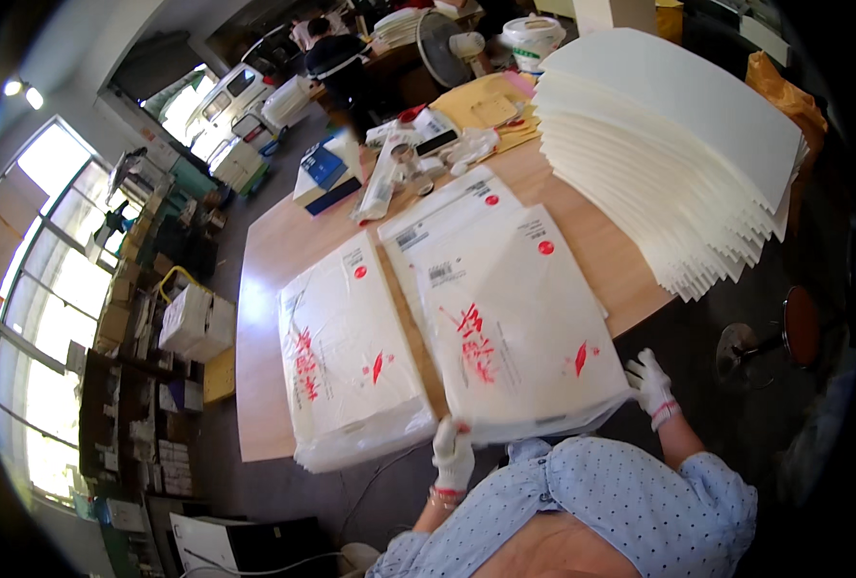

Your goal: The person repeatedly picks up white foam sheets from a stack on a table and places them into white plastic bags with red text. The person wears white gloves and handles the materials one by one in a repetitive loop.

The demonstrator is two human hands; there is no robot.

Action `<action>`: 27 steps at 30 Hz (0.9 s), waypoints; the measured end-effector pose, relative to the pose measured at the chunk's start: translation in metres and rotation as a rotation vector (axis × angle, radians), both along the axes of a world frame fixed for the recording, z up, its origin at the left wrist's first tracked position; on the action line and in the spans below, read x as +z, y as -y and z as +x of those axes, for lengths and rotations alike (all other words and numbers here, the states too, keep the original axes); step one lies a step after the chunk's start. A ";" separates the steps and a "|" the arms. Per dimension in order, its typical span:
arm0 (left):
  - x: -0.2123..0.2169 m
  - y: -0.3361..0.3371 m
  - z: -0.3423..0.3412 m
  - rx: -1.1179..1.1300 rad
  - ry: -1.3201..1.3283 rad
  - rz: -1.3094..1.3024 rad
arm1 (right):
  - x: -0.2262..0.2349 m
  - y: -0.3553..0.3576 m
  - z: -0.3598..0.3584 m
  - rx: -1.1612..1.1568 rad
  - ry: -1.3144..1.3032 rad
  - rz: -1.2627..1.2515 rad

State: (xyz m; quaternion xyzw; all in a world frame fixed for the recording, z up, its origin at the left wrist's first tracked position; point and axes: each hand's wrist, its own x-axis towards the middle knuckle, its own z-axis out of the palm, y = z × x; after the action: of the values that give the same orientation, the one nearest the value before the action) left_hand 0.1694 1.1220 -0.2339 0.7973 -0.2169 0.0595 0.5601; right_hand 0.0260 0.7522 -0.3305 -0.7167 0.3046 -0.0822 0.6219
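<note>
Both my hands wear white gloves. My left hand [454, 455] is closed at the near left corner of a clear plastic bag [534, 426] and pinches its edge. Inside that bag is a flat white pack [514, 318] with red brush lettering, a red round mark and a barcode. At its near right corner my right hand [650, 387] has its fingers apart, beside the bag's edge. A similar white pack in plastic [346, 347] lies to the left, separated by a narrow gap. Another white pack [447, 212] shows from under the right one's far end.
A tall fanned stack of large white sheets [659, 144] covers the table's right side. Toward the back are a blue-and-white box [328, 173], a glass jar [408, 169] and yellow envelopes [486, 106]. A fan [442, 50] stands beyond. A round stool [799, 326] is at right.
</note>
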 end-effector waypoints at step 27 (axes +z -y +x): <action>-0.072 -0.015 0.145 0.087 0.166 0.306 | -0.008 -0.189 0.143 0.722 -0.319 0.317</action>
State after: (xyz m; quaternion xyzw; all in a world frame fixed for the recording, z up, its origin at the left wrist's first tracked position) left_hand 0.3140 1.1371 -0.3064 0.8742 -0.2342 0.1156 0.4094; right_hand 0.1688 0.9408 -0.3388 -0.6765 0.1352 0.3009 0.6585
